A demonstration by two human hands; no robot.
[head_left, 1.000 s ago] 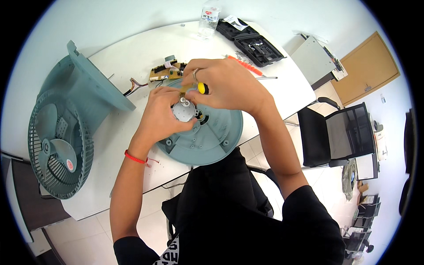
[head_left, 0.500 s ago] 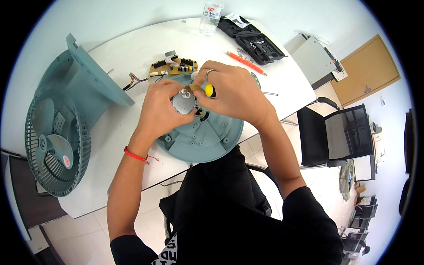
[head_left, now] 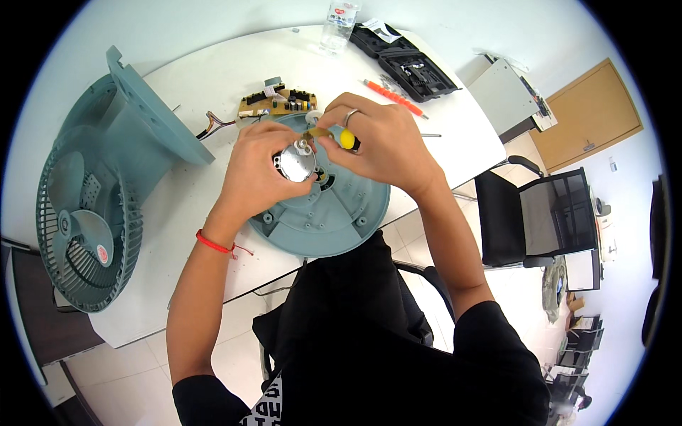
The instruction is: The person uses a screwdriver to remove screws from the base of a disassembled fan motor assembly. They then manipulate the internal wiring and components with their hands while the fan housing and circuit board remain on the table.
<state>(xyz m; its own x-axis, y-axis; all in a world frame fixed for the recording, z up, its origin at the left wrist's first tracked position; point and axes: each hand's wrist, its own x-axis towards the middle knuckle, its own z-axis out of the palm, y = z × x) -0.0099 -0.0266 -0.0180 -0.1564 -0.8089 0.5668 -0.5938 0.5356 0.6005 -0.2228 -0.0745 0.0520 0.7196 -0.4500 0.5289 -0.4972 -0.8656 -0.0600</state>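
My left hand (head_left: 252, 167) is closed around a small round silver motor (head_left: 297, 165), its flat metal face up and a pale shaft piece (head_left: 302, 146) at its far edge. Thumb and index finger of my right hand (head_left: 383, 142) pinch a small yellowish-brown strip (head_left: 320, 133) against the motor's far side. Tucked in the same hand is a screwdriver with a yellow-ended black handle (head_left: 347, 138); a thin metal shaft (head_left: 431, 135) shows past the knuckles. Below both hands lies a round blue-green fan base (head_left: 312, 231). Its middle is partly hidden.
A blue-green fan housing with blades (head_left: 89, 227) stands at the left. Wires (head_left: 213, 126) run toward a circuit board (head_left: 277, 104) behind my hands. Farther back are a clear bottle (head_left: 337, 28), a black tool case (head_left: 419, 71) and an orange pen-shaped tool (head_left: 394, 98). An office chair (head_left: 533, 213) stands right.
My right hand has shifted slightly up and right with the screwdriver, drawing a little away from the left hand. The motor has tilted, and its face now shines brighter.
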